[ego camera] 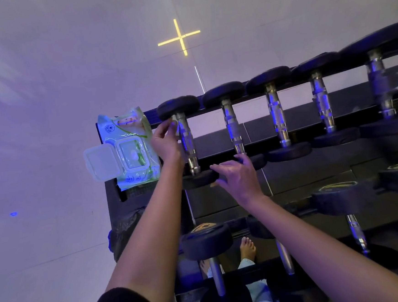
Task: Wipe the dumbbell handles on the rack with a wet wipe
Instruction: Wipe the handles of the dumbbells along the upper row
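Note:
Several black dumbbells with chrome handles lie in a row on the top tier of the rack (214, 111). My left hand (166, 141) pinches a small wet wipe (175, 125) against the upper end of the leftmost dumbbell's handle (189, 146). My right hand (237, 176) rests with straight fingers on the near weight head (199, 178) of that same dumbbell. The second dumbbell's handle (233, 126) stands just right of it.
A green wet wipe pack (131, 146) with its lid flipped open lies on the rack's left end. More dumbbells (207, 243) sit on the lower tiers. A black bag (125, 230) hangs at the rack's left side. A bare foot (247, 249) shows below.

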